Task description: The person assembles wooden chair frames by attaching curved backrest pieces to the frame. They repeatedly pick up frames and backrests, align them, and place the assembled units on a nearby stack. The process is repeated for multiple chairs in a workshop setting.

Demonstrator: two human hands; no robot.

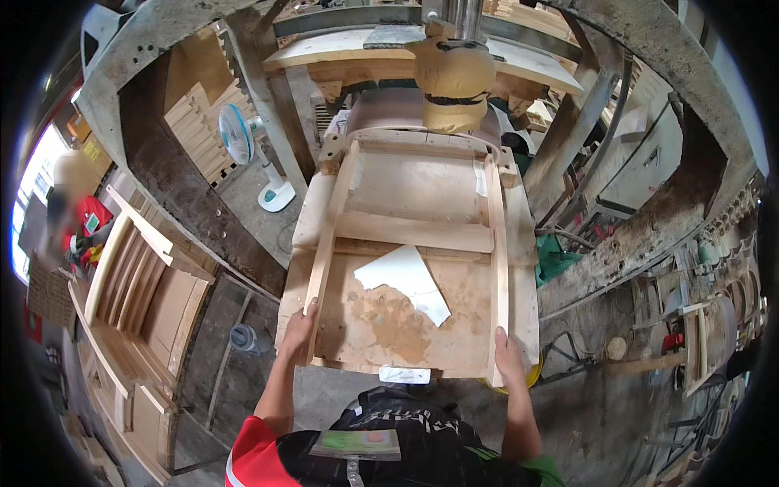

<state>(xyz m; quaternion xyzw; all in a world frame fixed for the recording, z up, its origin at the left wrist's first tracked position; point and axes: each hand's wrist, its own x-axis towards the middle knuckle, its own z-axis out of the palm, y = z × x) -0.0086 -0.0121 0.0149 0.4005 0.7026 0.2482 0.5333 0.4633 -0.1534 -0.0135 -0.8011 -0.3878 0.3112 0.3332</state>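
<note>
A pale wooden chair frame (414, 231), with two long side rails, a curved top rail and a crosspiece, lies on a stained wooden board (462, 349). My left hand (299, 331) is closed around the near end of its left rail. At the near end of the right rail, my right hand (510, 357) grips in the same way, fingers partly hidden. Between the rails, a torn white sheet (403, 277) rests on the board. Small wooden blocks stand beside the frame's far corners, one at the left (332, 152) and another at the right (508, 165).
Heavy metal posts (191, 170) flank the board. Across from me is a person in a yellow cap (454, 77). A fan (276, 195) stands at left, near stacked curved wooden parts (134, 284) and a person in red (93, 215). More wooden frames (714, 341) are at right.
</note>
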